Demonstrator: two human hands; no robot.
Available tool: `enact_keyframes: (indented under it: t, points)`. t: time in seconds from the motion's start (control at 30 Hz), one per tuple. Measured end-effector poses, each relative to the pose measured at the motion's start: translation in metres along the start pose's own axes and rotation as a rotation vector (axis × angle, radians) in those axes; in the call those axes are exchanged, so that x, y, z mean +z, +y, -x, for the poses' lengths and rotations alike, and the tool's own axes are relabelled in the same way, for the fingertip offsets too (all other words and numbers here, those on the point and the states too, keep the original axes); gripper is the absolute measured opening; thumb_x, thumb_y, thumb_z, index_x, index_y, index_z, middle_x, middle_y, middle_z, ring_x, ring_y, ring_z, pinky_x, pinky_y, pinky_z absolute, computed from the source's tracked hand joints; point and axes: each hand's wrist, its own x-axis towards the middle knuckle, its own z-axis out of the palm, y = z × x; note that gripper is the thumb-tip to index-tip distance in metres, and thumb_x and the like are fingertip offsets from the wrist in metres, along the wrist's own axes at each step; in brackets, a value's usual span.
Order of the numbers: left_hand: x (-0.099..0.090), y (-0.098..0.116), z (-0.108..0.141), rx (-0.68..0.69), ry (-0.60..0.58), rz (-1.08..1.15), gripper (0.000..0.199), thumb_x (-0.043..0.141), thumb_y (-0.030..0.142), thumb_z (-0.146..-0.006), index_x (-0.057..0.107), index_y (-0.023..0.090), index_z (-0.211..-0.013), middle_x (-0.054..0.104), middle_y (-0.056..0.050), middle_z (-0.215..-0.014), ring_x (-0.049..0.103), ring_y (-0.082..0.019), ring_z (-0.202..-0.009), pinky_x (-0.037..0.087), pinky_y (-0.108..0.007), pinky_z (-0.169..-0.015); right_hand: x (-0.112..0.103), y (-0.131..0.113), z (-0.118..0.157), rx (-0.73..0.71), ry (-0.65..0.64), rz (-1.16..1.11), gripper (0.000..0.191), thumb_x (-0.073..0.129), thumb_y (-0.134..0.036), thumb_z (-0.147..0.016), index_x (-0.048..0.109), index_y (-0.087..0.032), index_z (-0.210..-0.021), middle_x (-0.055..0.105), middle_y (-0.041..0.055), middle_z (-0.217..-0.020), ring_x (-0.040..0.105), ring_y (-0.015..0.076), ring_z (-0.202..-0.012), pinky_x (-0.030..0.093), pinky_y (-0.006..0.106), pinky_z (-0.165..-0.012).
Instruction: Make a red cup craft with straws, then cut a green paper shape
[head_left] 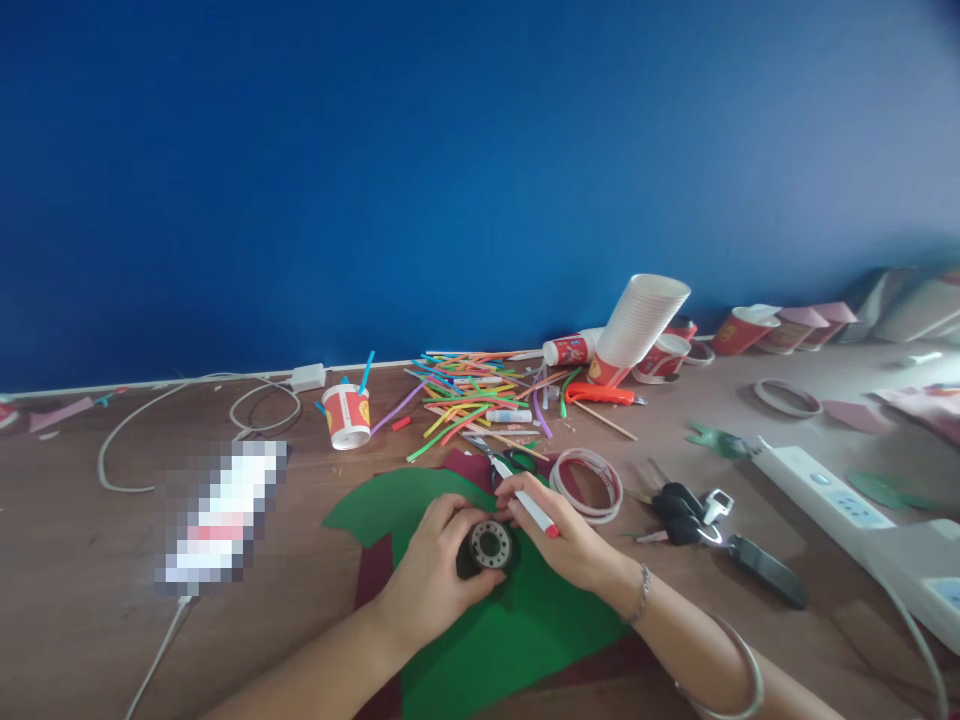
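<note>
While my left hand (431, 562) grips a black wheel (503, 552) by its sides, green paper (480, 645) lies beneath the wheel. Just right of the wheel, my right hand (568, 538) pinches a white marker (535, 511) with a red end, though my fingers hide its tip, so I can't tell whether it touches anything. Scissors (489, 452) lie beyond the wheel, and keys (679, 503) well to its right.

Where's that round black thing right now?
In the head view, the round black thing is below centre, held in the left hand over the green sheet, just left of the right hand and its pen.
</note>
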Motion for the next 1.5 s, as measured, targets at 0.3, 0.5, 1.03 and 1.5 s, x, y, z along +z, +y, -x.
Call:
enact_keyframes:
  t: [0.3, 0.5, 1.03, 1.5]
  points:
    - [0.001, -0.001, -0.001, -0.019, -0.005, 0.032, 0.043, 0.07, 0.024, -0.065, 0.056, 0.023, -0.106, 0.049, -0.005, -0.106, 0.048, -0.022, -0.104, 0.039, -0.035, -0.094, -0.007, -0.012, 0.005, -0.025, 0.24, -0.033, 0.027, 0.04, -0.036, -0.09, 0.06, -0.018, -0.093, 0.056, 0.0027, -0.076, 0.053, 0.0148, -0.072, 0.044, 0.026, -0.068]
    - [0.002, -0.001, -0.003, -0.034, -0.025, 0.05, 0.041, 0.069, 0.023, -0.064, 0.056, 0.022, -0.103, 0.049, -0.005, -0.102, 0.048, -0.021, -0.099, 0.041, -0.032, -0.089, -0.001, -0.007, 0.007, -0.005, 0.164, -0.012, 0.021, 0.044, -0.031, -0.087, 0.05, -0.018, -0.072, 0.047, -0.0028, -0.058, 0.044, 0.011, -0.055, 0.036, 0.022, -0.052]
    - [0.001, -0.002, -0.006, -0.043, -0.032, 0.078, 0.039, 0.071, 0.025, -0.063, 0.057, 0.022, -0.098, 0.048, -0.004, -0.1, 0.048, -0.02, -0.096, 0.041, -0.03, -0.085, 0.006, -0.01, 0.009, -0.051, 0.02, 0.228, 0.014, 0.045, -0.023, -0.086, 0.054, -0.017, -0.076, 0.054, -0.0003, -0.069, 0.047, 0.0118, -0.062, 0.039, 0.022, -0.058]
    - [0.0, -0.006, -0.011, -0.071, 0.021, -0.211, 0.052, 0.08, 0.045, -0.047, 0.061, 0.028, -0.093, 0.053, 0.0, -0.105, 0.044, -0.024, -0.101, 0.033, -0.037, -0.082, -0.007, -0.044, -0.034, 0.125, -0.326, 0.447, 0.026, 0.041, -0.024, -0.083, 0.044, -0.016, -0.058, 0.034, -0.0072, -0.048, 0.028, 0.0059, -0.046, 0.023, 0.02, -0.043]
